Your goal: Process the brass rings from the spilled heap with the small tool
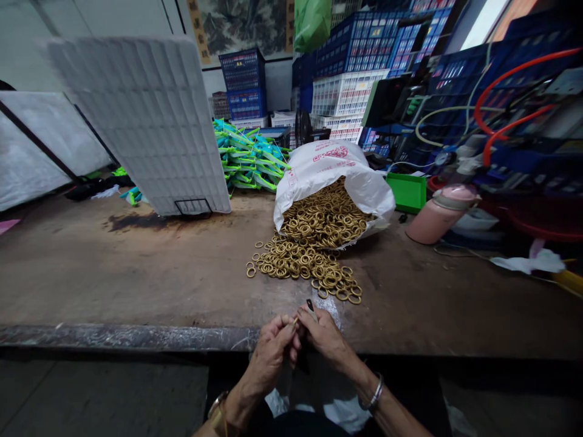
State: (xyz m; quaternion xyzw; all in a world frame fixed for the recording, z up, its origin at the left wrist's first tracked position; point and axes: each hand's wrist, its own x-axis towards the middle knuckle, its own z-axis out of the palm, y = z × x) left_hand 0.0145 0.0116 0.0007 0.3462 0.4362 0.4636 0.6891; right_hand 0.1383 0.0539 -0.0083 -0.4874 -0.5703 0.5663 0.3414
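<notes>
My left hand (272,346) is closed in a pinch on a small brass-coloured ring (296,321), mostly covered by the fingertips. Against it, my right hand (327,338) is closed too, around a slim tool (311,308) whose dark end with a hole sticks up past the fingers. Its working end is hidden, so I cannot tell its kind. Both hands meet just above the table's front edge. Beyond them lies a pile of loose brass-coloured rings (296,260), spilling from the mouth of a white woven sack (325,156) that rests on its side.
A pale ribbed panel (141,121) stands upright on the wooden table (191,291). Green and turquoise items (250,159) are heaped behind it. To the right are a green tray (407,193), a pink bottle (439,215) and red hoses (492,115). Stacked crates (348,94) stand behind.
</notes>
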